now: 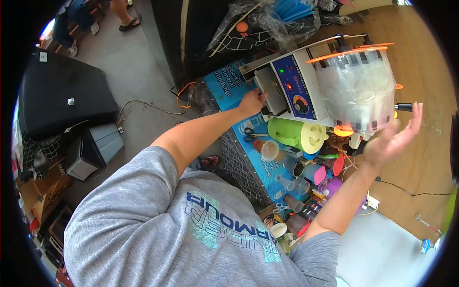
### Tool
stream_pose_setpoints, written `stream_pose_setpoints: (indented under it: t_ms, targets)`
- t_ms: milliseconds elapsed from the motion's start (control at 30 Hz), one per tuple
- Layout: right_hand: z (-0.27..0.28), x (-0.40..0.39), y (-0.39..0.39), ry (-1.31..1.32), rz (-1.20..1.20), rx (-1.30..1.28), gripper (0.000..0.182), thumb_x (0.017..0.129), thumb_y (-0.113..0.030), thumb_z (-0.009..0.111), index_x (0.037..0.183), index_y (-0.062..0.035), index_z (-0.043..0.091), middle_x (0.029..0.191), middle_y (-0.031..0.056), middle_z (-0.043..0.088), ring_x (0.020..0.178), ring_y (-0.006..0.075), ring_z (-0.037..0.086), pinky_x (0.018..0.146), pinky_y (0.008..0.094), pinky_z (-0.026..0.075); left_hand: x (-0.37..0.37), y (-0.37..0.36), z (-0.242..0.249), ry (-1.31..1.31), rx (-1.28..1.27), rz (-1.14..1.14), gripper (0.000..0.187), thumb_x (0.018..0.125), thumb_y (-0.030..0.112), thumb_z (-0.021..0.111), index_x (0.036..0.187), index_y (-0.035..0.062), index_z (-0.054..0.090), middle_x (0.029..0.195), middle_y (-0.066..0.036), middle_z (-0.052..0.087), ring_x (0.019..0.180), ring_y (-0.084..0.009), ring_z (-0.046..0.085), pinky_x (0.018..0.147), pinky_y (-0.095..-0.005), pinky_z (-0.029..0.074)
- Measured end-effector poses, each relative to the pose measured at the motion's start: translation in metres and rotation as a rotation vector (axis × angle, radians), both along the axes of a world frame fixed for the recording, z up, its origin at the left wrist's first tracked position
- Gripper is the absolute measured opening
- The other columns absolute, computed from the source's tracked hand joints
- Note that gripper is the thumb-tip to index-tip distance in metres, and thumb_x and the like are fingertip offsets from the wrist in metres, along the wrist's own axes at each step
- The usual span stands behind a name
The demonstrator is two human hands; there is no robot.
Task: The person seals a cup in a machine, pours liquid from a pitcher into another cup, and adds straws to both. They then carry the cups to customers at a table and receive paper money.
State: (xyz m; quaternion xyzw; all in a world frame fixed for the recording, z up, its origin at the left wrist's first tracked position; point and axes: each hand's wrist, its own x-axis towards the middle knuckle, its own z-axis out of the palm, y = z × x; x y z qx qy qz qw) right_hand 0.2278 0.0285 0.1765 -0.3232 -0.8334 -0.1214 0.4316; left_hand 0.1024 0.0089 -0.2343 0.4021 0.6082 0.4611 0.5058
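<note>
A cup sealing machine (pixel 299 91) with a blue control panel stands on the table, its lights and dial showing. My left hand (pixel 252 102) is at its front, fingers curled against the edge of the pale sliding tray (pixel 271 91). Whether a cup sits in the tray is hidden. Plastic wrap covers the film roll (pixel 356 88), which has orange discs at its ends. Beside the black lever handle (pixel 404 107), my right hand (pixel 389 141) is raised, slightly blurred, with fingers stretched out and nothing in it.
A green pitcher (pixel 289 133) stands close against the machine. Scissors (pixel 252 135), several cups, including a clear cup (pixel 270 150), and bottles crowd the table near my body. A black box (pixel 67 95) is at the left, and a cable (pixel 143 103) crosses the floor.
</note>
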Motion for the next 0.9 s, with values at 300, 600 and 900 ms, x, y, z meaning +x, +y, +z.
stream_pose_setpoints:
  t_ms: [300,600,900]
  targets:
    - [0.045,0.035,0.122,0.187,-0.209,-0.646,0.046,0.103,-0.033,0.063,0.133,0.0016,0.064,0.136,0.0106,0.064,0.131,0.0189,0.055,0.114,0.0338,0.036,-0.012,0.011,0.008,0.254,-0.022,-0.115,0.058,0.099,0.055,0.06,0.107,-0.001,0.07,0.092,-0.019,0.076,0.097,-0.0342,0.072,0.085,-0.0435,0.055]
    - [0.048,0.022,0.092,0.127,-0.177,-0.659,0.043,0.104,-0.03,0.061,0.134,0.0011,0.064,0.138,0.0102,0.063,0.131,0.0186,0.054,0.114,0.0332,0.037,-0.01,0.018,-0.005,-0.026,-0.081,-0.053,0.057,0.092,0.056,0.068,0.103,0.001,0.072,0.102,-0.02,0.074,0.101,-0.0368,0.07,0.087,-0.0442,0.055]
    - [0.067,0.026,0.121,0.044,-0.079,-0.713,0.049,0.107,-0.032,0.054,0.14,0.0048,0.057,0.147,0.0132,0.057,0.141,0.0226,0.048,0.121,0.0374,0.03,-0.048,-0.005,0.07,0.207,-0.017,-0.119,0.052,0.093,0.049,0.066,0.102,-0.0023,0.071,0.101,-0.022,0.074,0.1,-0.0392,0.07,0.088,-0.0465,0.056]
